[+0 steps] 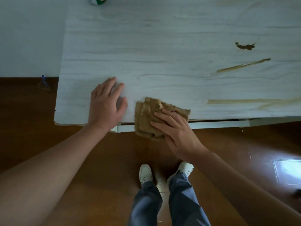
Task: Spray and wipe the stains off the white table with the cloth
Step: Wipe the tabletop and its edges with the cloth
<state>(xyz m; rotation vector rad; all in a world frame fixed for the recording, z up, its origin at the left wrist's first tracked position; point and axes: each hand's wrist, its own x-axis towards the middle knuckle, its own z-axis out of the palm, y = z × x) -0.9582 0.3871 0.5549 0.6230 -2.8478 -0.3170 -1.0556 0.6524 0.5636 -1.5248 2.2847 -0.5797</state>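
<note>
A white wood-grain table (146, 51) fills the upper part of the head view. A folded brown cloth (147, 118) lies over the table's near edge, and my right hand (175, 129) holds it with fingers spread on top. My left hand (105, 105) rests flat on the table left of the cloth, fingers apart, holding nothing. Brown stains mark the right side: a dark blotch (245, 46), a slanted streak (242, 65) and a long smear (252, 101) near the front edge. The base of a spray bottle (97, 0) shows at the top edge.
The table's left edge sits by a pale wall (29, 38). Below lies a brown wooden floor (81, 160), where my legs and white shoes (145, 174) stand close to the table's near edge. A small dark object (43, 83) lies on the floor at the left.
</note>
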